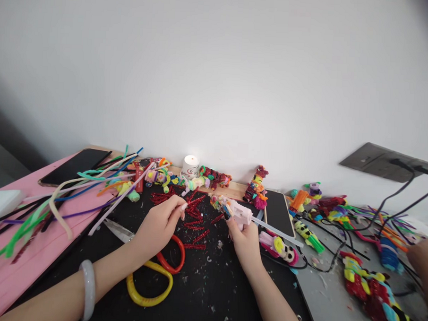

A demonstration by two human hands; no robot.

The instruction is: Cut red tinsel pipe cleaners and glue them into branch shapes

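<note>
My left hand (165, 222) is closed in a pinch, with a short piece of red tinsel pipe cleaner (195, 200) at its fingertips. My right hand (245, 237) is wrapped round a pale pink glue gun (241, 213), its nozzle end caked with colourful bits and turned to the left. A clear glue stick (280, 232) juts from the gun's back. Between the hands, several cut red tinsel pieces (196, 236) lie on the black mat (208, 297). Scissors with one red and one yellow handle (150, 284) rest under my left forearm, partly hidden by it.
Long pipe cleaners (61, 206) spread over a pink surface (3, 284) at left, beside a dark phone (74, 166). A paper cup (190, 166) and pipe-cleaner dolls (256, 186) line the wall. More dolls (374, 293), cables (393, 201) and another person's hand (422, 259) are at right.
</note>
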